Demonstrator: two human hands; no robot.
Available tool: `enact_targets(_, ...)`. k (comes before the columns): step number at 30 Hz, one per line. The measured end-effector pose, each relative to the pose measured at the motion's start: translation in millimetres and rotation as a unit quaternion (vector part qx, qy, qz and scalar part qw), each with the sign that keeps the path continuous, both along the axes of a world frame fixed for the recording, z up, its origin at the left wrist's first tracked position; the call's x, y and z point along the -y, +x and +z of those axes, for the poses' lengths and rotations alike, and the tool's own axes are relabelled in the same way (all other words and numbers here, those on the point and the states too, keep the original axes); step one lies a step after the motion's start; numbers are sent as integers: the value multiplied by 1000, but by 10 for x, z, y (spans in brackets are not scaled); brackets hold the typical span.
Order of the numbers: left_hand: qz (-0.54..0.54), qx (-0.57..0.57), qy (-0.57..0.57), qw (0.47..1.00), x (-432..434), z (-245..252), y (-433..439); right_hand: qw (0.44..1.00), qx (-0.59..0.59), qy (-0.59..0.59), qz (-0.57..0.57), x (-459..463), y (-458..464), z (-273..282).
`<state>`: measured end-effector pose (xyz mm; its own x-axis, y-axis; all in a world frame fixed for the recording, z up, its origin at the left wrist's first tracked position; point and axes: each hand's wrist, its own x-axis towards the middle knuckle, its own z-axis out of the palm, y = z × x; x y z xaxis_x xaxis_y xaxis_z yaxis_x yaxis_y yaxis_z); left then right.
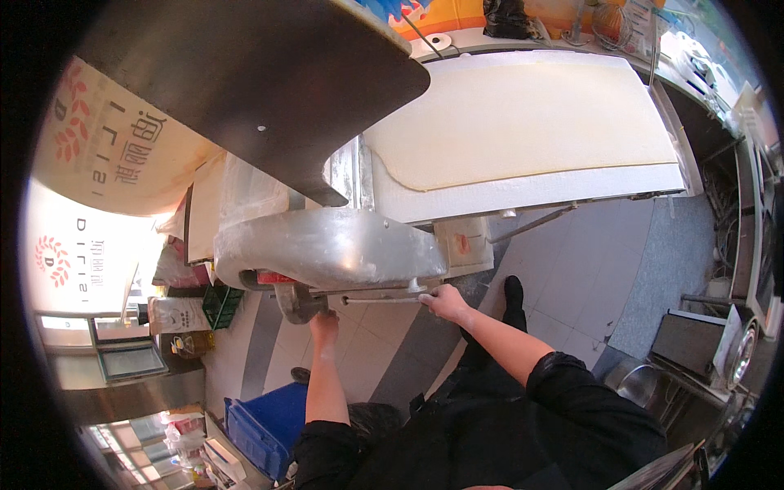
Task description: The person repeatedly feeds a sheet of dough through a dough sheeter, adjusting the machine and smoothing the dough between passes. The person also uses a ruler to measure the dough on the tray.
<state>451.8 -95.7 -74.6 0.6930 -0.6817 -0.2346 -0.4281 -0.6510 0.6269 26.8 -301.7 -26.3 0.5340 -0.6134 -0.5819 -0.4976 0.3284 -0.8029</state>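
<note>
In front of me stands a dough sheeter with a rounded metal housing (331, 248). A flat sheet of pale dough (527, 122) lies on its white conveyor belt (527, 190). My left hand (324, 326) is at the curved metal handle (296, 304) below the housing, fingers curled against it and partly hidden. My right hand (445, 302) pinches the right end of a thin metal rod (380, 301), which runs level along the housing's lower edge. A large dark panel (263, 92) juts over the machine and covers part of it.
A blue bin (266, 422) stands on the tiled floor beside my left arm. Left of the machine are a green crate (223, 305) and a bottle of yellow oil (191, 345). A metal bowl (631, 380) sits at right. Behind the belt, a whisk (609, 26) rests on a counter.
</note>
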Motion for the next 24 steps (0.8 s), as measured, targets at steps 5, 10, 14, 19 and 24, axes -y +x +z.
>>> enact_targets(5,67,-141,-48,987,-107,192,-10,999,8,33,0,-6,28,108)
enact_targets(10,5,-13,31,999,232,360,-379,1000,-4,25,-15,40,-40,-40)
enact_targets(14,37,-40,-11,998,63,310,-220,999,5,32,-3,-10,29,-86)
enact_targets(19,32,-22,-35,999,22,114,-115,999,0,33,0,16,19,-50)
enact_targets(24,50,-45,-36,997,81,134,-145,1000,4,25,0,30,2,-44)
